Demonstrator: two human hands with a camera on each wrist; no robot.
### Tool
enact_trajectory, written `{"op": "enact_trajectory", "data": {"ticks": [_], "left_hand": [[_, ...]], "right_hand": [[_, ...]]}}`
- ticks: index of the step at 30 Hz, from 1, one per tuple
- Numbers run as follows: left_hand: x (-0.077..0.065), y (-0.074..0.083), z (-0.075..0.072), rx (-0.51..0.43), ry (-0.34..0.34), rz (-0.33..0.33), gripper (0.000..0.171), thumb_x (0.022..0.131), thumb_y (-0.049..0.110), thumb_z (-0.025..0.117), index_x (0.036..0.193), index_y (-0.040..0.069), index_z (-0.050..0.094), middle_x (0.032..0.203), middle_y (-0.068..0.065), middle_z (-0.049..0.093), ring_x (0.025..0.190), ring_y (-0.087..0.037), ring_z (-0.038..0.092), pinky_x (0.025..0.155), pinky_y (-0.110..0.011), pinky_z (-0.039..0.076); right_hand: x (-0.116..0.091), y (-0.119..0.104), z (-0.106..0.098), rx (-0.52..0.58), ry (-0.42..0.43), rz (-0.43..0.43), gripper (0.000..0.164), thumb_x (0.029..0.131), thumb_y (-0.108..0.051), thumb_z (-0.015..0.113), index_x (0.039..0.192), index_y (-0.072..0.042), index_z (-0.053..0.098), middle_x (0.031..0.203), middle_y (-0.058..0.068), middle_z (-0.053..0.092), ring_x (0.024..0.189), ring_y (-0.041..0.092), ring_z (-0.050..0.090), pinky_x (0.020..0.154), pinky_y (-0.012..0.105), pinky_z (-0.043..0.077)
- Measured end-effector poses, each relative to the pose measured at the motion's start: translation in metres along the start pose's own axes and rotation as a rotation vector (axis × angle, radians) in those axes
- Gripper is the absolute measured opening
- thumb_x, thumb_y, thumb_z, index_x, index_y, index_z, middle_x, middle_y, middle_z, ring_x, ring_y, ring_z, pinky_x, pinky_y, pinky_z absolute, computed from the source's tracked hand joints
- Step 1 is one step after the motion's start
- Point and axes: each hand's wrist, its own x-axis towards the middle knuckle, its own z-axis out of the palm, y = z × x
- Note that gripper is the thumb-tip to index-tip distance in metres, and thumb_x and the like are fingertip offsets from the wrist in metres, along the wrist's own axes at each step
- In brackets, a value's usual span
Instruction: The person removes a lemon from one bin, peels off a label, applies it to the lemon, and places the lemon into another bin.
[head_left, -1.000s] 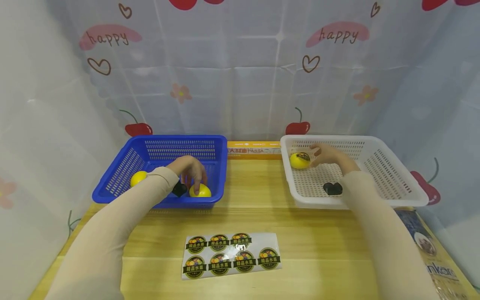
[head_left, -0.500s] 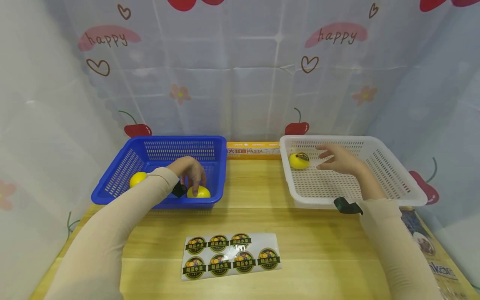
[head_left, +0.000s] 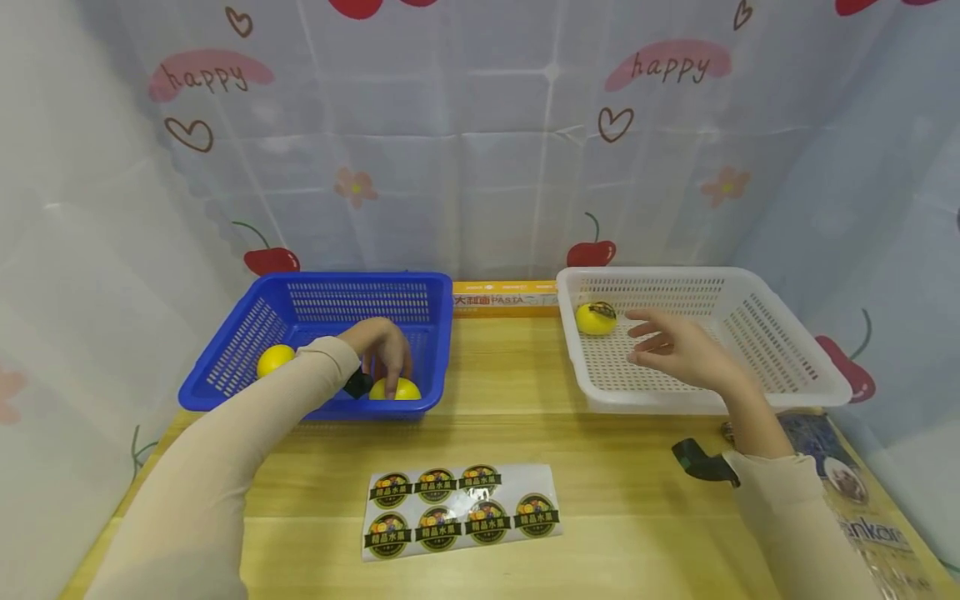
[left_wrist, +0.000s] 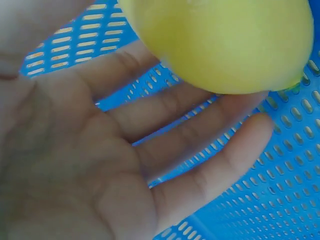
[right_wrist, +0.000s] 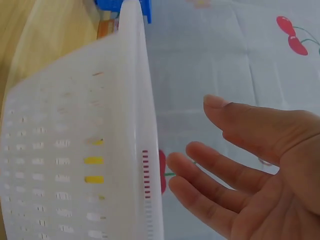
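Note:
My left hand [head_left: 387, 350] reaches down into the blue basket [head_left: 345, 277], its fingers around a yellow lemon [head_left: 406, 389] near the front right corner. In the left wrist view the lemon [left_wrist: 225, 45] shows a green tip, with several fingers against its underside. Another lemon [head_left: 274, 360] lies at the basket's left, partly behind my sleeve. Above the white basket [head_left: 577, 367] my right hand [head_left: 686, 350] hangs with loosely spread fingers, holding nothing. A lemon with a dark label [head_left: 595, 320] rests in that basket's back left corner, apart from the fingertips.
A sheet of round fruit stickers [head_left: 461, 511] lies on the wooden table [head_left: 510, 375] in front of the baskets. Between the baskets at the back is an orange pasta box [head_left: 506, 300]. A printed bag [head_left: 862, 500] lies by the right edge. Printed curtains surround the table.
My right hand has drawn back from the labelled lemon, toward the right and nearer to me, its fingers spreading. The left hand stays on its lemon almost unmoved.

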Motion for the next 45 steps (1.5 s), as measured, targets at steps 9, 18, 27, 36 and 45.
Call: {"op": "enact_trajectory", "data": {"ticks": [9, 18, 27, 36, 45], "left_hand": [[-0.001, 0.001, 0.004, -0.019, 0.004, 0.016, 0.048, 0.075, 0.015, 0.075, 0.119, 0.007, 0.056, 0.106, -0.007, 0.063, 0.101, -0.024, 0.061, 0.09, -0.039, 0.049], [0.0, 0.001, 0.008, 0.051, 0.093, 0.044, 0.041, 0.07, 0.024, 0.075, 0.106, 0.007, 0.064, 0.099, -0.007, 0.065, 0.093, -0.023, 0.063, 0.083, -0.036, 0.053], [-0.032, -0.005, -0.001, -0.073, 0.33, 0.199, 0.061, 0.072, 0.019, 0.072, 0.124, -0.005, 0.05, 0.11, -0.018, 0.056, 0.085, -0.024, 0.065, 0.074, -0.034, 0.056], [-0.063, -0.019, 0.009, -0.12, 0.729, 0.496, 0.053, 0.072, 0.02, 0.072, 0.112, -0.005, 0.049, 0.1, -0.018, 0.059, 0.079, -0.022, 0.056, 0.068, -0.03, 0.051], [-0.091, -0.016, 0.052, -0.262, 0.786, 0.732, 0.049, 0.073, 0.017, 0.071, 0.114, 0.0, 0.049, 0.099, -0.013, 0.065, 0.082, -0.022, 0.058, 0.072, -0.033, 0.05]], "right_hand": [[-0.007, -0.014, 0.015, -0.001, 0.052, -0.034, 0.053, 0.085, -0.007, 0.068, 0.132, 0.003, 0.046, 0.113, 0.026, 0.061, 0.092, 0.036, 0.064, 0.075, 0.047, 0.054], [-0.012, -0.028, 0.029, 0.013, 0.147, -0.122, 0.046, 0.086, -0.006, 0.067, 0.127, 0.004, 0.051, 0.106, 0.021, 0.065, 0.09, 0.032, 0.065, 0.077, 0.05, 0.052], [-0.02, -0.048, 0.055, 0.065, 0.303, -0.279, 0.04, 0.078, 0.005, 0.071, 0.117, 0.003, 0.059, 0.093, 0.014, 0.069, 0.078, 0.014, 0.064, 0.068, 0.03, 0.055], [-0.025, -0.068, 0.093, 0.227, 0.228, -0.362, 0.037, 0.079, 0.008, 0.069, 0.115, 0.003, 0.06, 0.094, 0.01, 0.068, 0.077, 0.011, 0.064, 0.067, 0.024, 0.055], [-0.027, -0.066, 0.127, 0.265, 0.021, -0.249, 0.036, 0.087, -0.006, 0.066, 0.121, 0.001, 0.057, 0.098, 0.007, 0.066, 0.082, 0.012, 0.063, 0.073, 0.028, 0.054]]}}
